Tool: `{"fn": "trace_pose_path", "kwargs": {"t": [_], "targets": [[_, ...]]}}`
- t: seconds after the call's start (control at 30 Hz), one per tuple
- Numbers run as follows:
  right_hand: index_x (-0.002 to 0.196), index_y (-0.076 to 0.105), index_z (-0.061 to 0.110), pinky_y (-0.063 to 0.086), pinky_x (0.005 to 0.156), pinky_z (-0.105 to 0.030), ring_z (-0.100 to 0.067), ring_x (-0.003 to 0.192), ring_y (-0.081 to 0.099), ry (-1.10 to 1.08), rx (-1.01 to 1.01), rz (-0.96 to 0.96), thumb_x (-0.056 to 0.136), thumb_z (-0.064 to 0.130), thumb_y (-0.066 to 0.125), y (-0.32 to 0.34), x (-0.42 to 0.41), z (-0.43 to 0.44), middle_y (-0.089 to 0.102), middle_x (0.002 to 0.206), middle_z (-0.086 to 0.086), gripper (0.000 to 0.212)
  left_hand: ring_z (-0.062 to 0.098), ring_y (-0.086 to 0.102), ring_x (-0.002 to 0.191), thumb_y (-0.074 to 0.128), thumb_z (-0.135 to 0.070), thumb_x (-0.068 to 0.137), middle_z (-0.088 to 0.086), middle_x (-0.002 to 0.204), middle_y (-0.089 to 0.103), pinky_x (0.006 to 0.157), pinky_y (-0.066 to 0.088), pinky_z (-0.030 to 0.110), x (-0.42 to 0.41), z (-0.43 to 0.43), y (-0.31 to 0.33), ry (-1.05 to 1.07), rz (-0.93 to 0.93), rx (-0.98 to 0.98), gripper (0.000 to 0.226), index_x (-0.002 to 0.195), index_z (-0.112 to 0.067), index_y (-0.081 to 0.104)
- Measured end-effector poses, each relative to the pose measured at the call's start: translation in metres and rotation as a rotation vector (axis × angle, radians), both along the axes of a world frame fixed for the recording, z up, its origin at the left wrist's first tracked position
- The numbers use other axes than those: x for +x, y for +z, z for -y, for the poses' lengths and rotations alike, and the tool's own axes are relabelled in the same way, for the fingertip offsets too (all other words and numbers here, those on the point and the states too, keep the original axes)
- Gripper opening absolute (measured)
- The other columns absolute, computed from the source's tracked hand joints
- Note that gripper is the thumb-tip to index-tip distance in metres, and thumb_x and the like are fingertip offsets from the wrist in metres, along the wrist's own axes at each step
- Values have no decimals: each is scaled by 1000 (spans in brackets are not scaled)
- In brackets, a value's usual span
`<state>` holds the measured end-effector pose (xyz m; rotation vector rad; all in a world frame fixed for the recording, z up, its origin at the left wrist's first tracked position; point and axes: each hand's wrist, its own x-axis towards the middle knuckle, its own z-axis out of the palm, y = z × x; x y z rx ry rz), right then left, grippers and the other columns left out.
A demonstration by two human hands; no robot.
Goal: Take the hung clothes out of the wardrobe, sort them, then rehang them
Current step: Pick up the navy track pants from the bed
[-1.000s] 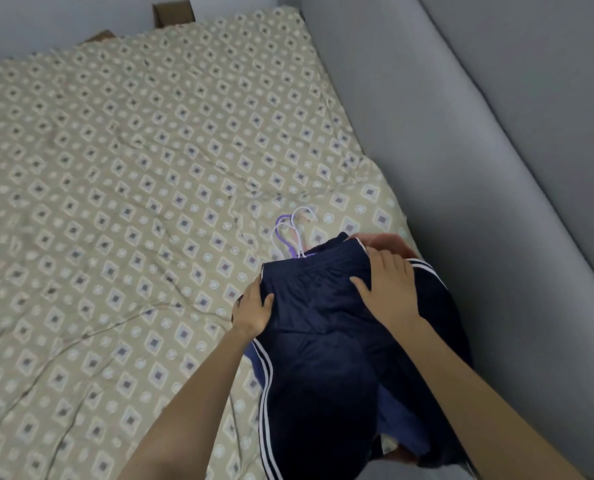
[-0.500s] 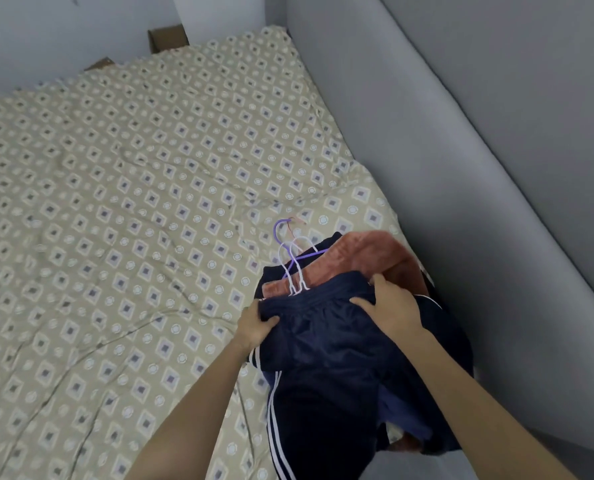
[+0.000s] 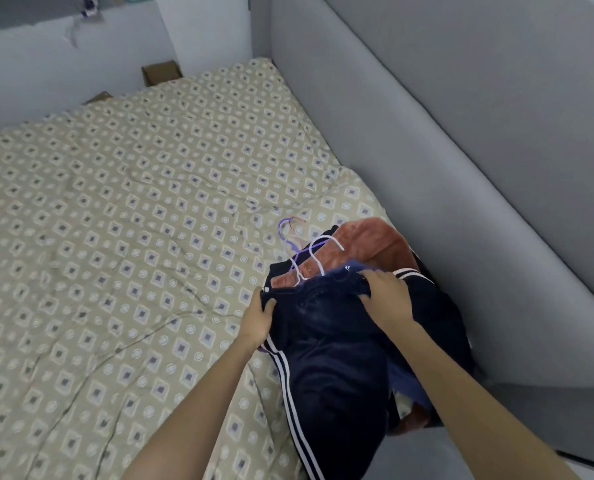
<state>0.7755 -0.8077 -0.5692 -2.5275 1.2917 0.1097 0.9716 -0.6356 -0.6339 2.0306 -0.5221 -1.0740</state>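
Entry: we are viewing a bed with a beige diamond-print cover, which is filling most of the frame. A grey padded panel is running along its right edge. A pile of clothes is lying at the bed's near right corner, against that panel. On top, a navy garment with white side stripes is draping toward us. A rust-orange garment is showing beneath it on the far side.

Both hands are gripping the navy waistband. The left hand is pinching its left end, and the right hand is curling over its right part. Purple and white hangers are sticking out of the pile just beyond the waistband.
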Motion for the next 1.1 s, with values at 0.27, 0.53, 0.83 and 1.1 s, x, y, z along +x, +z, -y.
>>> {"fn": "trace_pose_path", "kwargs": {"t": [0.27,0.53,0.83,1.1], "targets": [[100,64,10,46,75,-41,-32,89,62,-13,46,60,90,36,66,20,-5,-23,69,94,-8,28,12,61,108,43,-27,106,-3,113,62,92,49,27,-2,-25,60,-32,-194,-184,16,117,-18,51],[110,66,16,48,71,-37,-27,93,64,-134,57,162,89,45,66,83,-13,-62,71,101,-2,36,-6,57,99,44,-21,105,-11,113,60,76,43,6,24,-68,131,-116,-164,-231,15,119,-26,49],[91,64,18,36,61,-33,-27,86,64,-303,57,277,87,49,66,146,-34,-150,71,91,-4,31,3,61,100,46,-20,105,-2,115,62,74,46,6,36,-116,183,-269,-130,-327,17,121,-16,51],[72,60,29,45,64,-36,-25,74,61,-527,2,445,82,51,72,197,-100,-211,66,74,4,27,4,63,109,49,-20,104,-5,121,65,84,49,13,2,-124,224,-528,-97,-406,25,128,-21,55]]}}
